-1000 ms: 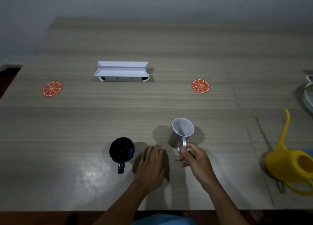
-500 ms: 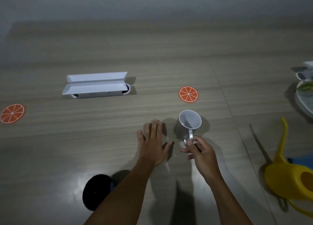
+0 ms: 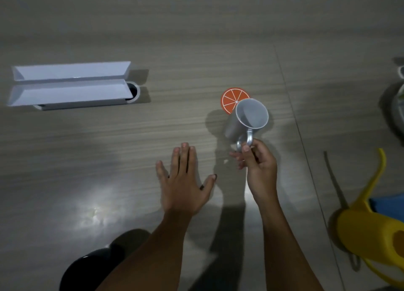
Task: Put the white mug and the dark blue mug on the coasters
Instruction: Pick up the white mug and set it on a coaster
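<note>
One white mug [image 3: 247, 120] hanging tilted from right hand [image 3: 258, 166] pinching its handle, overlapping orange coaster [image 3: 231, 100], left hand [image 3: 183, 188] resting spread flat on table [image 3: 196, 39], dark blue mug [image 3: 87, 269] sitting near front edge.

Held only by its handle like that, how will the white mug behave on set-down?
The white mug looks rigid and probably breakable, so land it gently. The right hand pinches only the handle and the mug hangs tilted; it may swing. Its open top looks empty, so likely light.
</note>
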A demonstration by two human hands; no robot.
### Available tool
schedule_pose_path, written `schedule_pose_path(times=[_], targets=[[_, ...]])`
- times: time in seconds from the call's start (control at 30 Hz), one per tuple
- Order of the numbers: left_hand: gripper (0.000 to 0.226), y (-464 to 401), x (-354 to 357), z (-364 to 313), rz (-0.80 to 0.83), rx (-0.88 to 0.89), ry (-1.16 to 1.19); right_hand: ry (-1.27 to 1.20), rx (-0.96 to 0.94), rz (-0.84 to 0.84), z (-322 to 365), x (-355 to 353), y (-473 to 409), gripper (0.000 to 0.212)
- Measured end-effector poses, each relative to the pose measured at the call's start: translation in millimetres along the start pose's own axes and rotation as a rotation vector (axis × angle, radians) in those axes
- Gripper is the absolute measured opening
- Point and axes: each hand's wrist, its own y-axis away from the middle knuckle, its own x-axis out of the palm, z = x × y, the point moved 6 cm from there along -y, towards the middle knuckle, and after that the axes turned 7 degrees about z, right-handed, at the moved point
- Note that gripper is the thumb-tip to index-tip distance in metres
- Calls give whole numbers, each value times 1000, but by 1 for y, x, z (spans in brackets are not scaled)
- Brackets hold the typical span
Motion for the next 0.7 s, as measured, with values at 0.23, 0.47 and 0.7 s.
schedule_pose_path(times=[0.23,0.47,0.7], targets=[[91,-1,0,0,6,-5,18,-51,-74,-44,17,-3,-45,21],[91,-1,0,0,-1,-9,17,-81,-81,-63,17,-5,-74,20],[91,-1,2,0,-15,-12,33,-94,-90,-65,13,-1,-84,25]])
